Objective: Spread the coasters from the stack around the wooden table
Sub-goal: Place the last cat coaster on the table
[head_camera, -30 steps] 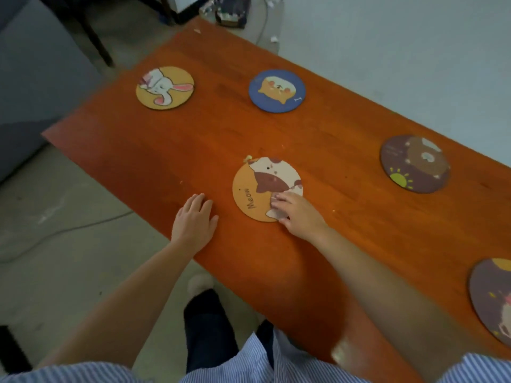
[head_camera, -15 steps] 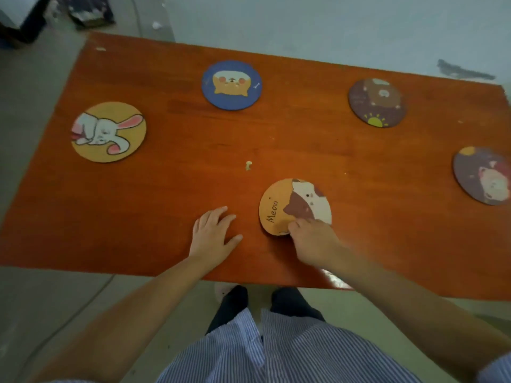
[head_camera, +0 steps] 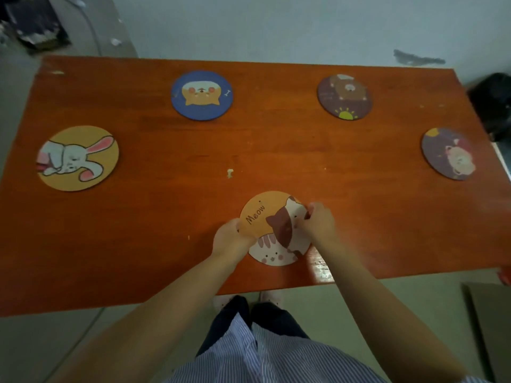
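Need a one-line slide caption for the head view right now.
Both hands, left hand and right hand, grip the Meow coaster over a pink cat coaster; four coasters already spread on the wooden table.

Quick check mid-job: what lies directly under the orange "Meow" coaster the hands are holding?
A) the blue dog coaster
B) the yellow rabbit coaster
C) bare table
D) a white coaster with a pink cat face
D: the Meow coaster, gripped by the left hand and right hand, partly covers a white pink-faced coaster.
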{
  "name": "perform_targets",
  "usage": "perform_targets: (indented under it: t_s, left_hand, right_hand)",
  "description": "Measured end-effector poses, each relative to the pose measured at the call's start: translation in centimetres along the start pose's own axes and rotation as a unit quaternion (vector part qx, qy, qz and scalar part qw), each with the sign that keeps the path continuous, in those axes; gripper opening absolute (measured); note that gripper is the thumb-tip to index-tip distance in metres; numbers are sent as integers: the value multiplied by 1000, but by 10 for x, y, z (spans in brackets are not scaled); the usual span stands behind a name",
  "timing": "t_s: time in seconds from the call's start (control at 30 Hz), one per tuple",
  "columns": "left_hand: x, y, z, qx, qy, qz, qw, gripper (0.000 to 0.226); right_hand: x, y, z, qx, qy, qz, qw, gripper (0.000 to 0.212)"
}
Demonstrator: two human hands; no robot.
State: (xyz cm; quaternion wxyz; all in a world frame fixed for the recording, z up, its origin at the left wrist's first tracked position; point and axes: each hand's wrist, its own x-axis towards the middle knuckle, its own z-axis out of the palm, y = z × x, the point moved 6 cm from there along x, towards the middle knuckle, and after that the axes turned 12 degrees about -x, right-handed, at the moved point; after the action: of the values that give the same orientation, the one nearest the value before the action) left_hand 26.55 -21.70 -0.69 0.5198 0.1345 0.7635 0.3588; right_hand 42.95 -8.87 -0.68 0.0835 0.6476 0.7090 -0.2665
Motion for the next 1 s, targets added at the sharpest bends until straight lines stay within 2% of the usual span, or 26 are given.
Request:
perform_targets:
  t_s: [0.07,0.17,0.27,0.33,0.43,0.67,0.77,0.8,0.9,1.0]
  left_hand:
    - [5,0,-1,-22,63,-22,998,51]
    - [13,10,0,3,116,23,993,37]
    - [19,26,6,41,112,88,989,31]
    - [24,32,7,39,111,105,987,30]
    - [29,35,17,46,100,117,987,28]
    - [28,30,52,63,81,138,985,20]
    - [28,31,55,79,86,167,979,19]
    - [28,33,56,84,90,178,976,20]
    - [24,34,56,89,99,209,969,22]
    - [23,34,58,94,105,226,964,22]
  right_hand:
    - [4,8,2,14,-2,16,1000,34]
    - [3,19,-1,26,-8,24,999,34]
    - [1,26,-5,93,-18,43,995,26]
    - [1,32,-10,118,-17,53,991,25]
    - [3,44,-17,134,-11,62,989,11]
    - [3,78,-27,163,-5,94,982,16]
    - [2,86,-22,165,-10,105,981,34]
    - [1,87,-20,165,-12,107,980,33]
    - [-1,83,-18,152,4,99,983,8]
    - [0,81,-18,127,23,95,987,17]
